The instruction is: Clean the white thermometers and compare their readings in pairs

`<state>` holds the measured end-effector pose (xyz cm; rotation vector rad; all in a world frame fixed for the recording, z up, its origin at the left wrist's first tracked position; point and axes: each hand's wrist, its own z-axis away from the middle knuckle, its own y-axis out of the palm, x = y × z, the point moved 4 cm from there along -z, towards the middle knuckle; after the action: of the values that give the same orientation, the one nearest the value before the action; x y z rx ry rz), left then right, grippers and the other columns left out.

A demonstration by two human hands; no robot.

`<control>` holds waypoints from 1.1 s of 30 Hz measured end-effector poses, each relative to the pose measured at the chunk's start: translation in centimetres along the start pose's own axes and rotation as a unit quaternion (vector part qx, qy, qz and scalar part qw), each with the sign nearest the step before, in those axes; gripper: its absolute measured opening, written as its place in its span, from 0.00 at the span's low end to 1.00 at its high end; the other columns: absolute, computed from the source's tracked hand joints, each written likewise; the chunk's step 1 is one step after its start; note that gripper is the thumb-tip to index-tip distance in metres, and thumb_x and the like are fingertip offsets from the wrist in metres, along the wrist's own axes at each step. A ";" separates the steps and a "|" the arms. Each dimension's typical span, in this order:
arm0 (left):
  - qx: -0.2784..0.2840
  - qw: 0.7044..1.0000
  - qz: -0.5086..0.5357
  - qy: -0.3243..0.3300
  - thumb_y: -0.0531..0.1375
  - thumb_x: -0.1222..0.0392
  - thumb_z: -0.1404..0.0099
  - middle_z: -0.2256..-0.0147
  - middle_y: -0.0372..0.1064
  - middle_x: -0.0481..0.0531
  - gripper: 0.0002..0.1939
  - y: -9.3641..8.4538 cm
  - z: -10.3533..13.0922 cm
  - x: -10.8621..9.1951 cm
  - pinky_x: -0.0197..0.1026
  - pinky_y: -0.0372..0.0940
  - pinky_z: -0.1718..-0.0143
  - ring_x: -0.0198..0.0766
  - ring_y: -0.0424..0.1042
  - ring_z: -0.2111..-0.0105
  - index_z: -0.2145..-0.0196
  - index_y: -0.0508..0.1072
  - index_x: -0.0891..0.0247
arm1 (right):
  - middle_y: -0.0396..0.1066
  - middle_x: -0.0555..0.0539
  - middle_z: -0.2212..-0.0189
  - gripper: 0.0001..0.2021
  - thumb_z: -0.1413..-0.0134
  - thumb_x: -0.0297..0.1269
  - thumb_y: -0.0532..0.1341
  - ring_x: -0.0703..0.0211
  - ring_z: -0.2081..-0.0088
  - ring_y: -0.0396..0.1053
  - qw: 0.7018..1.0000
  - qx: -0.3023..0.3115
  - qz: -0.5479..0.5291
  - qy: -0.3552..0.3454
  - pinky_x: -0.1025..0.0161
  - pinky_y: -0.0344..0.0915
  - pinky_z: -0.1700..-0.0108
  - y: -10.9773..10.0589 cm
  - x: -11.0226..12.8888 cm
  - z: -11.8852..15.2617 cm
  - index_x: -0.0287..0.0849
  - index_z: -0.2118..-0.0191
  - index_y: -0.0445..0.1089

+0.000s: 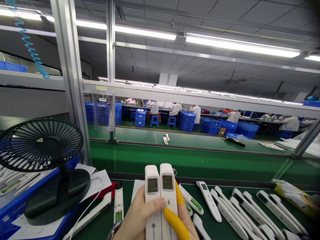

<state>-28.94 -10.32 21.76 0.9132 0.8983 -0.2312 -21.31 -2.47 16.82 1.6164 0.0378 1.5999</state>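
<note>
Two white handheld devices with small grey screens stand side by side at the bottom centre, screens facing me. My left hand point(140, 213) is closed round the left device point(152, 186), its thumb reaching across to the right one. The right device point(167, 183) is in my right hand point(181, 216), which has yellow coverings on thumb and finger. Just right of my hands, a similar device with a green-lit opening point(192, 199) lies on the green bench, and another white device point(209, 201) lies beyond it.
A black fan point(41, 145) stands at the left over a blue bin point(10, 216) of devices and papers. Many white devices point(250, 213) lie in rows at the right. Behind a metal frame point(72, 83) runs a green conveyor point(135, 136). People sit among blue crates farther off.
</note>
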 end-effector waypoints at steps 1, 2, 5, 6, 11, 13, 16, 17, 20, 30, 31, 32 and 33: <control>-0.004 1.000 0.007 -0.005 0.65 0.59 0.47 0.57 0.70 0.62 0.29 -0.1 -0.1 0.1 0.49 0.66 0.59 0.51 0.72 0.58 0.50 0.58 0.65 | 0.74 0.47 0.57 0.34 0.49 0.50 0.58 0.44 0.52 0.69 1.000 0.000 -0.003 -0.004 0.48 0.65 0.50 0.0 0.0 0.0 0.54 0.38 0.47; -0.006 1.000 0.021 -0.013 0.65 0.57 0.46 0.57 0.70 0.62 0.30 -0.3 -0.3 0.2 0.49 0.66 0.59 0.51 0.71 0.58 0.50 0.58 0.64 | 0.74 0.46 0.57 0.34 0.50 0.50 0.58 0.44 0.52 0.69 1.000 0.001 -0.006 -0.007 0.47 0.65 0.50 0.0 0.0 0.0 0.54 0.38 0.48; 0.025 0.992 0.107 -0.053 0.61 0.45 0.45 0.56 0.70 0.61 0.32 -0.6 -0.9 0.9 0.47 0.65 0.58 0.51 0.70 0.56 0.47 0.58 0.63 | 0.74 0.46 0.58 0.34 0.51 0.50 0.59 0.43 0.51 0.69 1.000 0.001 -0.012 -0.013 0.47 0.64 0.49 0.1 0.1 -0.1 0.54 0.38 0.49; 0.054 0.986 0.143 -0.072 0.59 0.41 0.45 0.56 0.71 0.61 0.34 -0.6 -1.0 1.2 0.47 0.64 0.57 0.51 0.70 0.55 0.47 0.58 0.64 | 0.74 0.46 0.58 0.34 0.51 0.49 0.59 0.43 0.52 0.69 1.000 0.000 -0.012 -0.013 0.47 0.64 0.50 0.2 0.2 -0.1 0.54 0.38 0.49; 0.202 0.941 0.241 -0.123 0.53 0.35 0.44 0.57 0.71 0.64 0.40 0.2 -1.0 1.5 0.48 0.60 0.52 0.54 0.68 0.53 0.45 0.60 0.70 | 0.75 0.46 0.61 0.32 0.49 0.48 0.58 0.43 0.56 0.72 1.000 -0.003 -0.006 0.000 0.46 0.66 0.52 0.1 0.2 0.0 0.54 0.38 0.50; 0.212 0.939 0.242 -0.120 0.52 0.35 0.44 0.57 0.71 0.65 0.40 0.3 -0.9 1.4 0.48 0.58 0.51 0.53 0.69 0.53 0.45 0.60 0.72 | 0.76 0.45 0.62 0.31 0.48 0.49 0.56 0.42 0.57 0.73 1.000 -0.003 -0.004 0.009 0.45 0.67 0.53 0.1 0.2 0.0 0.54 0.38 0.50; 0.199 0.947 0.224 -0.113 0.52 0.36 0.43 0.57 0.72 0.66 0.39 0.3 -0.9 1.2 0.47 0.59 0.52 0.51 0.70 0.56 0.46 0.62 0.72 | 0.76 0.45 0.64 0.31 0.47 0.52 0.55 0.42 0.58 0.73 1.000 -0.001 -0.005 0.019 0.45 0.66 0.53 0.2 0.1 0.1 0.52 0.38 0.51; 0.192 0.951 0.218 -0.110 0.52 0.35 0.43 0.58 0.72 0.66 0.39 0.3 -0.9 1.1 0.47 0.59 0.53 0.51 0.71 0.57 0.46 0.62 0.72 | 0.76 0.45 0.63 0.31 0.48 0.51 0.55 0.42 0.58 0.73 1.000 0.000 -0.005 0.021 0.45 0.66 0.53 0.3 0.1 0.1 0.52 0.38 0.51; 0.175 0.959 0.198 -0.104 0.51 0.35 0.43 0.59 0.72 0.66 0.40 0.2 -0.9 1.0 0.47 0.60 0.54 0.51 0.71 0.58 0.45 0.61 0.73 | 0.75 0.45 0.61 0.34 0.50 0.49 0.58 0.42 0.55 0.71 1.000 0.004 -0.006 0.021 0.46 0.66 0.52 0.6 0.2 0.1 0.54 0.38 0.49; 0.092 0.969 0.220 -0.071 0.56 0.42 0.42 0.59 0.74 0.61 0.35 0.2 -0.8 0.9 0.50 0.59 0.50 0.52 0.70 0.55 0.43 0.60 0.67 | 0.73 0.45 0.56 0.43 0.58 0.42 0.67 0.44 0.54 0.70 1.000 0.005 -0.009 0.016 0.48 0.65 0.52 1.9 1.2 0.1 0.53 0.37 0.45; 0.086 0.969 0.224 -0.062 0.57 0.43 0.42 0.60 0.74 0.59 0.33 0.2 -0.9 0.8 0.49 0.59 0.50 0.51 0.70 0.55 0.44 0.61 0.66 | 0.73 0.45 0.56 0.45 0.59 0.42 0.68 0.44 0.55 0.71 1.000 0.002 -0.013 0.015 0.48 0.65 0.52 2.1 1.3 0.0 0.51 0.37 0.44; 0.086 0.968 0.227 -0.058 0.57 0.44 0.41 0.60 0.74 0.58 0.32 0.3 -0.9 0.8 0.49 0.59 0.50 0.51 0.70 0.55 0.45 0.62 0.65 | 0.74 0.44 0.57 0.48 0.61 0.43 0.69 0.44 0.55 0.71 1.000 -0.002 -0.023 0.014 0.48 0.65 0.52 2.3 1.5 0.0 0.49 0.36 0.43; 0.092 0.967 0.230 -0.059 0.57 0.44 0.41 0.61 0.75 0.58 0.31 0.3 -1.0 0.7 0.49 0.59 0.50 0.51 0.70 0.55 0.45 0.63 0.65 | 0.74 0.44 0.57 0.50 0.63 0.43 0.70 0.44 0.55 0.71 0.999 -0.008 -0.037 0.013 0.48 0.65 0.52 2.4 1.6 0.0 0.47 0.36 0.42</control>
<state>-28.85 -9.25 21.11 1.2406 0.5385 0.0336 -22.25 -3.19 19.44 1.5655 0.0974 1.5605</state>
